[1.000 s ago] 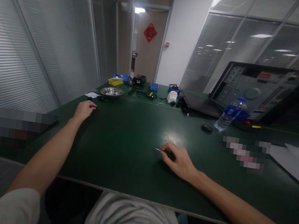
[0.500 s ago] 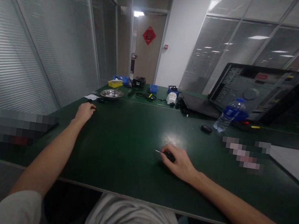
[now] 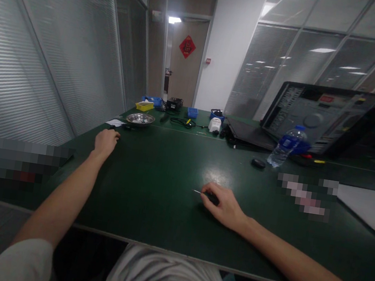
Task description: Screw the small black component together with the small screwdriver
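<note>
The right hand [image 3: 225,206], at center frame, pinched a screwdriver [image 3: 205,195] lying on the green table [image 3: 151,191], its thin tip pointing left. The left hand [image 3: 105,140], at mid-left, lay curled over a small dark object [image 3: 117,135]; whether it gripped could not be told. A metal bowl [image 3: 140,119] sat just beyond.

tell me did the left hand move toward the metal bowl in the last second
Yes, slightly: the left hand has crept forward toward the metal bowl, now closed over a small dark object at its fingertips.
</note>
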Available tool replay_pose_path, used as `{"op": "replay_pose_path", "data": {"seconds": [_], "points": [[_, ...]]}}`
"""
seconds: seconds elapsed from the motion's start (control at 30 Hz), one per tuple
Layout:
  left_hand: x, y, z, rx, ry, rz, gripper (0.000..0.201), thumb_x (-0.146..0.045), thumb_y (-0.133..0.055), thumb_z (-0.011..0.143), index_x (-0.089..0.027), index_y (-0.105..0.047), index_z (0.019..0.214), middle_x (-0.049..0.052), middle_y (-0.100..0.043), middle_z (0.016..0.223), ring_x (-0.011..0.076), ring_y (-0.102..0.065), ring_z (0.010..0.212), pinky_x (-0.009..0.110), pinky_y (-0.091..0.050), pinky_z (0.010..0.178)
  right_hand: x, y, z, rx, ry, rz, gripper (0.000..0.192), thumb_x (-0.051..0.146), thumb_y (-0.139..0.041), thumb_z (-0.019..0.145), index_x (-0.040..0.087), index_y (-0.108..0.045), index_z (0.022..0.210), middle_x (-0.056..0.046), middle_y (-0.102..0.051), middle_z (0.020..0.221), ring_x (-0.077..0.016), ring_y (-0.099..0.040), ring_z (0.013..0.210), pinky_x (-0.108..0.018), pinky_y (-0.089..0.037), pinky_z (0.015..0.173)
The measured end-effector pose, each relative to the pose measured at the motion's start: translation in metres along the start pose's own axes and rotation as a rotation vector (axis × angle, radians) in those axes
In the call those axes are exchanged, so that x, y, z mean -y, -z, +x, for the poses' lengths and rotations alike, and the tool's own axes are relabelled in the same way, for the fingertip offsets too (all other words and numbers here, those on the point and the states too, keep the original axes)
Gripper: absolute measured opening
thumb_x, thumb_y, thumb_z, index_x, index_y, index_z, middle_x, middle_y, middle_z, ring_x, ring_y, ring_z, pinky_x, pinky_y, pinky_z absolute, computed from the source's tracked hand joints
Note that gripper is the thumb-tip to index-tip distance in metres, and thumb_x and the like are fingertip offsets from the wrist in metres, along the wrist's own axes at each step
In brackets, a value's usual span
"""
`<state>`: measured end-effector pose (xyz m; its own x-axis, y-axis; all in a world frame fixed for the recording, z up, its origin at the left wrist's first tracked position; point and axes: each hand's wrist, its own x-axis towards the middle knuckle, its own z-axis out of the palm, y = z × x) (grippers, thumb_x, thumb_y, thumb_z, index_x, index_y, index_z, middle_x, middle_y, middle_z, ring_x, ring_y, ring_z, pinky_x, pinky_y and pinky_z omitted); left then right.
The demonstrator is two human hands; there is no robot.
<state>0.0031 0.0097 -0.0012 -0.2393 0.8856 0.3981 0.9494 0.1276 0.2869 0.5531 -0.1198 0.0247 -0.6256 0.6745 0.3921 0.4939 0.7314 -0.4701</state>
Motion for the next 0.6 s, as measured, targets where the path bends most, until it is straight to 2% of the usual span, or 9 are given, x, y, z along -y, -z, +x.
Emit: {"op": "replay_pose_path", "data": {"seconds": [0.13,0.37,0.47,0.53,0.6], "points": [[-0.013,0.003,-0.003,-0.044,0.005,0.153,0.031,-0.019,-0.058,0.085,-0.018,-0.080,0.108,0.017,-0.074,0.111,0.0349,-0.064,0.109,0.044,-0.049,0.099,-0.001,0.000,0.000,0.005,0.003,0.001,0.013,0.031,-0.056,0.100,0.020,-0.063,0.102,-0.003,-0.068,0.090,-0.0156,-0.062,0.077,-0.027,-0.045,0.068],[-0.019,0.009,-0.007,-0.066,0.058,0.030,0.034,-0.016,-0.059,0.084,-0.016,-0.078,0.112,0.016,-0.074,0.111,0.0332,-0.066,0.107,0.041,-0.050,0.096,-0.003,-0.001,-0.001,0.012,-0.013,-0.015,0.013,0.030,-0.056,0.100,0.021,-0.064,0.102,-0.002,-0.068,0.089,-0.0148,-0.061,0.074,-0.027,-0.044,0.066],[-0.024,0.008,-0.006,-0.031,0.019,-0.042,0.035,-0.015,-0.059,0.084,-0.015,-0.077,0.114,0.013,-0.075,0.106,0.0290,-0.068,0.100,0.037,-0.052,0.092,-0.001,0.000,-0.001,0.014,-0.019,-0.009,0.013,0.030,-0.056,0.100,0.020,-0.064,0.102,-0.002,-0.068,0.090,-0.0148,-0.061,0.074,-0.026,-0.044,0.066],[-0.038,0.006,-0.006,0.004,-0.030,-0.091,0.033,-0.017,-0.061,0.085,-0.016,-0.077,0.113,0.010,-0.076,0.103,0.0258,-0.069,0.097,0.034,-0.053,0.090,0.000,0.000,0.000,0.020,-0.021,-0.012,0.014,0.030,-0.055,0.100,0.020,-0.064,0.102,-0.003,-0.068,0.090,-0.0148,-0.060,0.074,-0.026,-0.044,0.065],[-0.066,0.003,-0.010,0.043,-0.110,-0.166,0.029,-0.019,-0.063,0.086,-0.019,-0.078,0.111,0.007,-0.076,0.104,0.0230,-0.069,0.096,0.032,-0.053,0.089,0.000,0.000,0.000,0.021,-0.023,-0.025,0.013,0.030,-0.056,0.100,0.020,-0.065,0.102,-0.003,-0.068,0.090,-0.0147,-0.060,0.073,-0.026,-0.044,0.065]]}}
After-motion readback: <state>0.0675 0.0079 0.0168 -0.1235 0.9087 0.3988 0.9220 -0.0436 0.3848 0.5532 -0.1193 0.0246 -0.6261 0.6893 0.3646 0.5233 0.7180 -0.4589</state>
